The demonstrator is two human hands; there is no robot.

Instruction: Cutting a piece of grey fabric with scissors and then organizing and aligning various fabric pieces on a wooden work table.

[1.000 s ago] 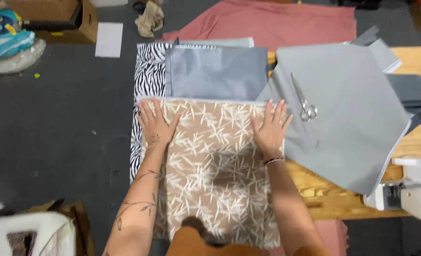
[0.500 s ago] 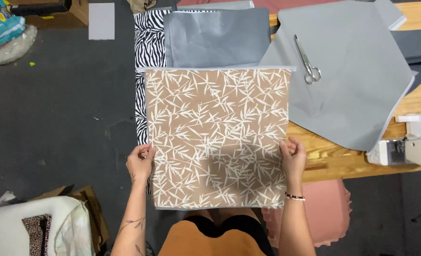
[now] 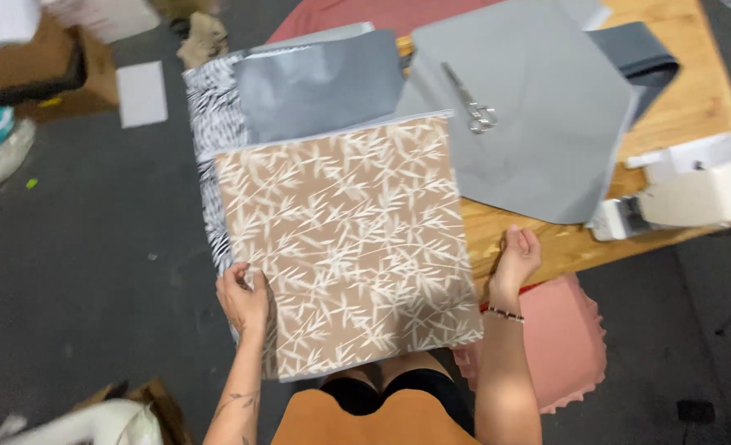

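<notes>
- The tan leaf-print fabric (image 3: 345, 247), flat and rectangular, lies between both hands.
- The left hand (image 3: 244, 298) pinches its lower left edge.
- The right hand (image 3: 515, 257) is released, fingers loosely curled, beside the wooden table (image 3: 546, 239).

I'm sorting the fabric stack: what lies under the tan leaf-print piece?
Under the tan leaf-print piece, a zebra-striped fabric shows along its left side and a grey fabric past its far edge. How far either runs beneath is covered. The left hand holds its near-left edge.
</notes>
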